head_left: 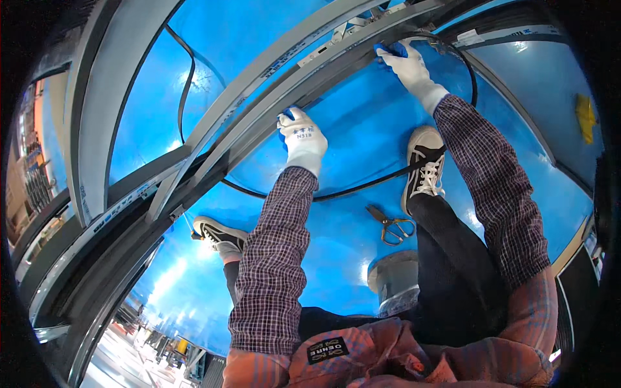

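Note:
My left hand (301, 137), in a white glove with blue on the palm side, is closed at the near edge of a long grey metal frame (259, 107). Its fingertips are tucked out of sight, so what they grip is hidden. Farther right along the same frame, my right hand (409, 67) wears a matching glove. Its fingers are bent together at the frame's edge, and anything between them is too small to make out. A thin black rubber-like strip (362, 186) curves over the blue surface beneath my left forearm, and a loop of black strip (474, 84) bends beside my right hand.
Scissors (386, 223) with looped handles lie on the blue surface (343, 258) between my shoes. A grey cylindrical object (396, 275) stands by my leg. More grey frame bars (97, 129) rise at left. A yellow piece (585, 118) lies at far right.

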A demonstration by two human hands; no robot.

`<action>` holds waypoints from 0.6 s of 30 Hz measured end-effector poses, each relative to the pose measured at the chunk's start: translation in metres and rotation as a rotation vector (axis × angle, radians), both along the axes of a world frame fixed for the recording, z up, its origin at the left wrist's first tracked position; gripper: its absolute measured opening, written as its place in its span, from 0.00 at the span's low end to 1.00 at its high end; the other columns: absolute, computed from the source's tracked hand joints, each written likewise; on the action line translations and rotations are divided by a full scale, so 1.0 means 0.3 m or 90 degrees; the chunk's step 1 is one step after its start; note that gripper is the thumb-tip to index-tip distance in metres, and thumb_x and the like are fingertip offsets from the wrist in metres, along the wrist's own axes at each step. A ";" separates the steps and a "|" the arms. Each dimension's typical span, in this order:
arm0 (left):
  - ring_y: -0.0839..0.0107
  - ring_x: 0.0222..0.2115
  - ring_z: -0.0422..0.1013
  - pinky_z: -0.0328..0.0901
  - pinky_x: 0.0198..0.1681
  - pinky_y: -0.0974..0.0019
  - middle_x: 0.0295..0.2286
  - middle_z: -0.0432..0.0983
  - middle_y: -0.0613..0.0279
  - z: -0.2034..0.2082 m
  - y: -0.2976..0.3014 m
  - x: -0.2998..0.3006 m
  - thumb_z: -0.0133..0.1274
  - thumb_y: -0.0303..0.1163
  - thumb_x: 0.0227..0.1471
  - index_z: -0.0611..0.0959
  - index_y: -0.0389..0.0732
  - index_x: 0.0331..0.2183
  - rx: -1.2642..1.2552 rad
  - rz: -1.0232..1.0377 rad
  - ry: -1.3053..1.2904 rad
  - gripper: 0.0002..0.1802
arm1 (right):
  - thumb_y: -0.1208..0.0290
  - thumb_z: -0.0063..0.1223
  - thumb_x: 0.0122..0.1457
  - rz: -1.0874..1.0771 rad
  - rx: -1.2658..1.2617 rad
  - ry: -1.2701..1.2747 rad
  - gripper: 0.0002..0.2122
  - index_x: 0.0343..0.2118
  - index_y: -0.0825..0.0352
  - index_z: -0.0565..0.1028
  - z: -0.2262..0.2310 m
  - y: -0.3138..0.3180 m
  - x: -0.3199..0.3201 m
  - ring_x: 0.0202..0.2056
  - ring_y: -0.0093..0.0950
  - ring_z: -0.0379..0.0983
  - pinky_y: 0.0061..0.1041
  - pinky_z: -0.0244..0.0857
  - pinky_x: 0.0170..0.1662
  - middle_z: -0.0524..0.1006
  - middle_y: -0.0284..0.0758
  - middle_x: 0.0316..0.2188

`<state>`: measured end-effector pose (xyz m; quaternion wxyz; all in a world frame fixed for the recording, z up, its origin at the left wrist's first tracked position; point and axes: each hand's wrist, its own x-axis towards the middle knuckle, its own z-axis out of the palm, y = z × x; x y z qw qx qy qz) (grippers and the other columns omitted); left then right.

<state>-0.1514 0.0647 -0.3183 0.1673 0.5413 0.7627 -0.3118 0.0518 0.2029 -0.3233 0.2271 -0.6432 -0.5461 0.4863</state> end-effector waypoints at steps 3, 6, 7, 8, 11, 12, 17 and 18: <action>0.38 0.54 0.52 0.57 0.51 0.51 0.51 0.53 0.32 0.029 -0.013 0.029 0.52 0.44 0.46 0.57 0.19 0.52 0.008 0.009 -0.041 0.43 | 0.61 0.56 0.52 -0.007 -0.020 -0.007 0.13 0.35 0.65 0.75 -0.070 0.004 0.015 0.29 0.20 0.72 0.16 0.64 0.36 0.78 0.29 0.28; 0.37 0.55 0.50 0.57 0.52 0.51 0.51 0.51 0.30 0.062 0.003 0.062 0.52 0.45 0.47 0.54 0.17 0.53 0.017 0.017 -0.082 0.46 | 0.61 0.56 0.52 -0.014 -0.038 -0.014 0.13 0.36 0.65 0.75 -0.086 0.012 0.031 0.29 0.20 0.73 0.16 0.65 0.35 0.78 0.29 0.29; 0.36 0.55 0.49 0.56 0.52 0.51 0.52 0.50 0.29 0.065 0.024 0.069 0.52 0.46 0.47 0.53 0.17 0.53 0.025 0.034 -0.083 0.47 | 0.62 0.56 0.52 -0.002 -0.032 -0.019 0.13 0.35 0.65 0.75 -0.068 0.022 0.024 0.29 0.20 0.73 0.16 0.65 0.35 0.78 0.29 0.29; 0.36 0.55 0.49 0.56 0.52 0.50 0.53 0.48 0.29 0.067 0.034 0.075 0.52 0.46 0.47 0.52 0.17 0.53 0.030 0.055 -0.082 0.47 | 0.62 0.56 0.52 0.013 -0.030 -0.023 0.13 0.35 0.65 0.75 -0.038 0.019 0.007 0.29 0.20 0.73 0.16 0.65 0.35 0.78 0.29 0.29; 0.35 0.56 0.48 0.55 0.53 0.49 0.54 0.46 0.29 0.047 0.067 0.110 0.51 0.47 0.47 0.51 0.17 0.53 0.043 0.094 -0.080 0.48 | 0.63 0.57 0.51 0.042 -0.022 -0.030 0.12 0.35 0.65 0.75 -0.020 0.014 -0.006 0.29 0.20 0.74 0.16 0.66 0.35 0.79 0.29 0.30; 0.35 0.56 0.47 0.54 0.53 0.48 0.54 0.45 0.29 0.031 0.086 0.134 0.52 0.47 0.47 0.51 0.17 0.53 0.045 0.100 -0.089 0.48 | 0.62 0.57 0.51 0.026 -0.010 0.004 0.12 0.34 0.65 0.76 -0.062 0.015 -0.003 0.29 0.20 0.73 0.16 0.66 0.35 0.79 0.29 0.30; 0.33 0.55 0.46 0.52 0.54 0.44 0.55 0.43 0.28 -0.008 0.153 0.287 0.53 0.48 0.45 0.53 0.20 0.54 0.074 0.072 -0.119 0.49 | 0.61 0.58 0.50 -0.019 0.012 0.087 0.12 0.32 0.65 0.76 -0.174 0.018 0.025 0.28 0.20 0.73 0.16 0.66 0.34 0.79 0.29 0.29; 0.33 0.55 0.46 0.52 0.54 0.44 0.55 0.43 0.28 -0.008 0.163 0.318 0.53 0.48 0.45 0.53 0.20 0.54 0.077 0.075 -0.121 0.49 | 0.61 0.57 0.50 -0.017 0.006 0.070 0.12 0.31 0.65 0.76 -0.156 0.011 0.012 0.27 0.19 0.73 0.16 0.66 0.34 0.79 0.29 0.29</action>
